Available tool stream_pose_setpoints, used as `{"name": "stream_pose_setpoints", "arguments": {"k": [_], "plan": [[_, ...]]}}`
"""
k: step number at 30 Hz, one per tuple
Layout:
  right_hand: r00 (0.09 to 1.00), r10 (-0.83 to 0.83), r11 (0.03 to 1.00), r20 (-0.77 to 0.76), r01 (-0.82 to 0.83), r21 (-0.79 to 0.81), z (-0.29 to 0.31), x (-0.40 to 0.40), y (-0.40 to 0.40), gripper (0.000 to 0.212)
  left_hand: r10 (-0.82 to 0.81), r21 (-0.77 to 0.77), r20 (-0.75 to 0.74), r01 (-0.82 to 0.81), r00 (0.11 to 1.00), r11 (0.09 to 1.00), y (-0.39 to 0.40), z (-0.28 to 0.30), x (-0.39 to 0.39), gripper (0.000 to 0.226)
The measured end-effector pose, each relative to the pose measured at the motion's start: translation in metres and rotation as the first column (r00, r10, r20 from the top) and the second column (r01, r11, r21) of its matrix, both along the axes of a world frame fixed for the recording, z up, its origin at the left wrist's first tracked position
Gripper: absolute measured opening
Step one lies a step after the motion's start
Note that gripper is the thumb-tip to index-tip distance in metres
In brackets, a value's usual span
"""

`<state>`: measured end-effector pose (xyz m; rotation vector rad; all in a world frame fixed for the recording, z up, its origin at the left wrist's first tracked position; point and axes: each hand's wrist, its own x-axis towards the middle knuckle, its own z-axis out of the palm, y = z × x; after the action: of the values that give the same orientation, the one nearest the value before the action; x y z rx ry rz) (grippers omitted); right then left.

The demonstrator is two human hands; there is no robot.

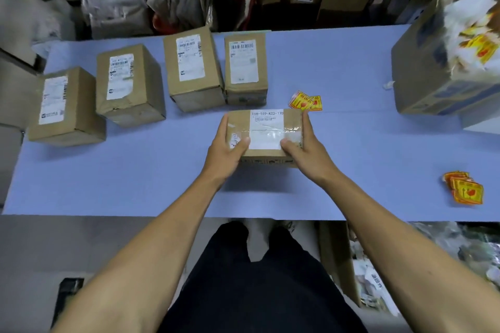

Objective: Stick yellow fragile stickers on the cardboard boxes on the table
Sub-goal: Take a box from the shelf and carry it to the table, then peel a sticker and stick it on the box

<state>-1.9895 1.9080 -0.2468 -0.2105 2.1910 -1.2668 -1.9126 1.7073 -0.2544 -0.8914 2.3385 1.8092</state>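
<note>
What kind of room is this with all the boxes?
Probably a parcel packing room. Labelled cardboard boxes line the blue table, yellow fragile stickers lie ready, and bagged parcels pile up behind.

I have both bare forearms stretched forward and converging, wrists nearly straight, with the 2 hands set opposite each other and a box-width gap between them. My left hand (226,149) clamps the left side of the small cardboard box (266,131), fingers (223,124) running along that side and the thumb laid across the top. My right hand (305,149) mirrors it on the right side, fingers extended along the edge and thumb pressed on top, pointing toward the left thumb.
</note>
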Motion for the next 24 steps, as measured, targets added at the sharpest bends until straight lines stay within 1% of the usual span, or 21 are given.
{"name": "stream_pose_setpoints", "arguments": {"k": [4, 7, 12, 14, 15, 16, 17, 18, 19, 21, 23, 24], "plan": [[1.000, 0.013, 1.000, 0.015, -0.013, 0.018, -0.009, -0.009, -0.003, 0.094, -0.024, -0.048, 0.058, 0.026, 0.998, 0.998, 0.002, -0.008, -0.007, 0.077], [0.999, 0.028, 0.995, 0.039, -0.032, 0.090, -0.023, -0.012, -0.008, 0.102, -0.043, -0.090, 0.134, 0.056, 0.990, 0.994, -0.002, -0.021, -0.009, 0.080], [0.999, 0.021, 0.983, -0.032, -0.015, 0.181, -0.032, -0.012, -0.003, 0.105, -0.126, -0.157, 0.154, 0.150, 0.980, 0.976, -0.002, -0.020, -0.014, 0.082], [0.995, 0.065, 0.975, -0.077, -0.047, 0.218, -0.033, -0.014, -0.002, 0.105, -0.146, -0.265, 0.173, 0.188, 0.974, 0.946, -0.003, -0.018, -0.015, 0.081], [0.986, 0.102, 0.966, -0.129, -0.067, 0.251, -0.032, -0.014, -0.001, 0.104, -0.162, -0.359, 0.191, 0.223, 0.968, 0.906, -0.003, -0.016, -0.015, 0.081], [0.967, 0.153, 0.952, -0.205, -0.089, 0.291, -0.030, -0.014, 0.002, 0.104, -0.197, -0.468, 0.197, 0.269, 0.960, 0.842, -0.003, -0.014, -0.015, 0.081], [0.929, 0.224, 0.935, -0.295, -0.120, 0.333, -0.028, -0.015, 0.005, 0.104, -0.263, -0.573, 0.192, 0.325, 0.946, 0.752, -0.002, -0.011, -0.016, 0.082], [0.871, 0.316, 0.911, -0.376, -0.168, 0.375, -0.026, -0.016, 0.008, 0.106, -0.352, -0.654, 0.197, 0.390, 0.915, 0.649, -0.002, -0.009, -0.019, 0.084], [0.805, 0.413, 0.878, -0.426, -0.227, 0.422, -0.026, -0.018, 0.011, 0.107, -0.443, -0.701, 0.225, 0.460, 0.868, 0.545, -0.001, -0.007, -0.022, 0.089], [0.711, 0.560, 0.795, -0.425, -0.318, 0.516, -0.025, -0.023, 0.015, 0.108, -0.579, -0.714, 0.327, 0.597, 0.747, 0.366, -0.003, -0.008, -0.030, 0.101], [0.674, 0.623, 0.739, -0.396, -0.343, 0.580, -0.026, -0.028, 0.015, 0.106, -0.625, -0.682, 0.440, 0.692, 0.645, 0.236, -0.007, -0.013, -0.036, 0.108], [0.666, 0.633, 0.729, -0.395, -0.341, 0.594, -0.027, -0.030, 0.015, 0.106, -0.627, -0.676, 0.475, 0.712, 0.618, 0.190, -0.009, -0.016, -0.037, 0.110]]}}
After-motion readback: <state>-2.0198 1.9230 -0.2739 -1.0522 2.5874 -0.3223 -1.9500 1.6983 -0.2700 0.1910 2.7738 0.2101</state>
